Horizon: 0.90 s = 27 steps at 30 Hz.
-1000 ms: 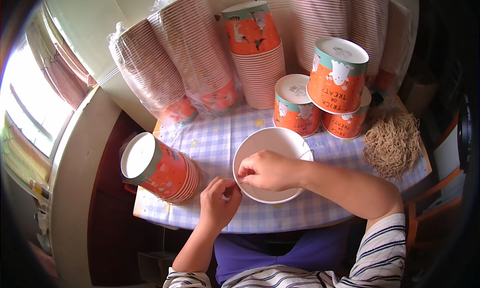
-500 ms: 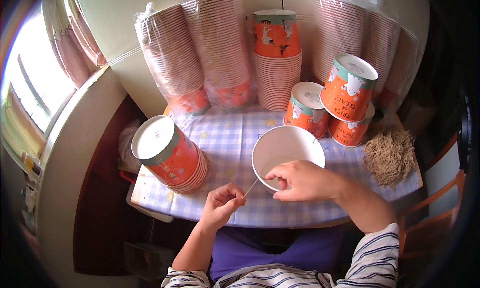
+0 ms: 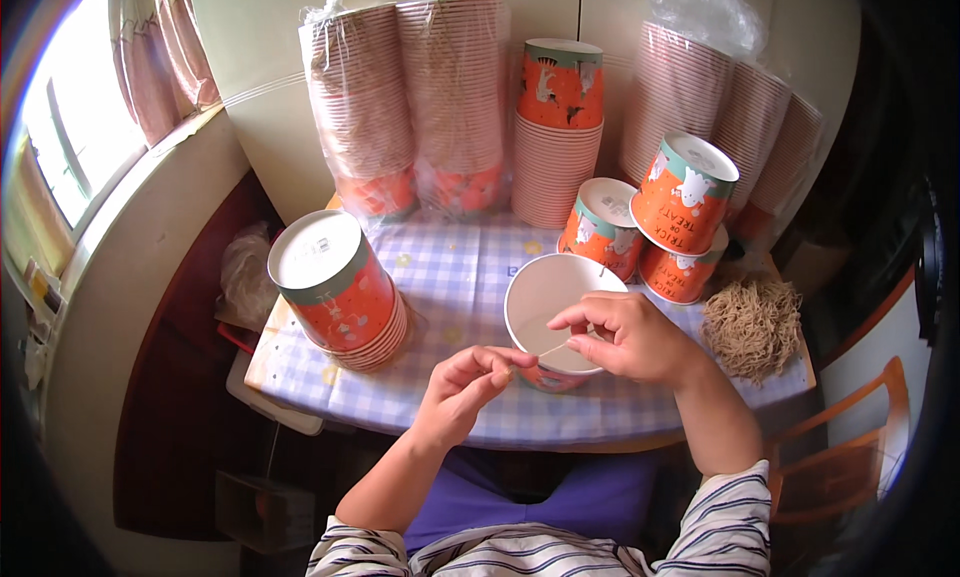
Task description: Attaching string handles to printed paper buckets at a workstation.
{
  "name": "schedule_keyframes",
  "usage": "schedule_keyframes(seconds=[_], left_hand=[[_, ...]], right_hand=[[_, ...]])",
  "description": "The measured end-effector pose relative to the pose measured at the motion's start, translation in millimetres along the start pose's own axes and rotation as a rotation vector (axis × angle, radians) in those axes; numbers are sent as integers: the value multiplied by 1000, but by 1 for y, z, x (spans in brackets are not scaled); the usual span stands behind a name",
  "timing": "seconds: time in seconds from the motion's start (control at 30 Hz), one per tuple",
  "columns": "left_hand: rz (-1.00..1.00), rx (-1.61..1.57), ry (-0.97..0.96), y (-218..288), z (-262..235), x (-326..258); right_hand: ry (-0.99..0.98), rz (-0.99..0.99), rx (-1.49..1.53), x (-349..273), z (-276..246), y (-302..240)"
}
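Observation:
A thin pale string [image 3: 552, 351] runs taut between my two hands over the near rim of a paper bucket [image 3: 535, 297]. The bucket stands upright with its white inside showing. My left hand [image 3: 462, 389], left of the bucket, has its fingers closed at one end of the string, index finger stretched toward it. Above the bucket's near right rim, my right hand [image 3: 640, 345] grips the other end near its thumb; its curled fingers partly hide the grip. A heap of beige strings [image 3: 752, 329] lies at the table's right side.
A stack of upturned orange buckets [image 3: 345, 307] stands on the left. Three more upturned buckets [image 3: 690, 202] are piled at right. Behind are a tall bucket stack [image 3: 558, 167] and plastic-wrapped stacks [image 3: 455, 97]. A checked cloth [image 3: 450, 267] covers the table; a chair [image 3: 850, 447] is at right.
Both hands have risen slightly; the left has moved right, nearer the right hand. The string now spans above the bucket's near rim instead of at its left side. The view has shifted a little.

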<state>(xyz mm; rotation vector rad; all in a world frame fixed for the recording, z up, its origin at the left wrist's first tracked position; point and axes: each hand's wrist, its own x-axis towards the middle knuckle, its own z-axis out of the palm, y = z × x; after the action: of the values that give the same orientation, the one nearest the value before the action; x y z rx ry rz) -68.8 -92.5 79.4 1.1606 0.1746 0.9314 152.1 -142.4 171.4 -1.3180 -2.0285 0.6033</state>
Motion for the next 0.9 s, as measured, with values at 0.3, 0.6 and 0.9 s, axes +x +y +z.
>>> schedule_keyframes(seconds=[0.3, 0.6, 0.9], left_hand=[[-263, -34, 85, 3, 7, 21], [-93, 269, 68, 5, 3, 18], [-72, 161, 118, 1, 4, 17]], right_hand=[[-79, -104, 187, 14, 1, -13], [-125, -61, 192, 42, 17, -11], [-70, -72, 226, 40, 27, -3]])
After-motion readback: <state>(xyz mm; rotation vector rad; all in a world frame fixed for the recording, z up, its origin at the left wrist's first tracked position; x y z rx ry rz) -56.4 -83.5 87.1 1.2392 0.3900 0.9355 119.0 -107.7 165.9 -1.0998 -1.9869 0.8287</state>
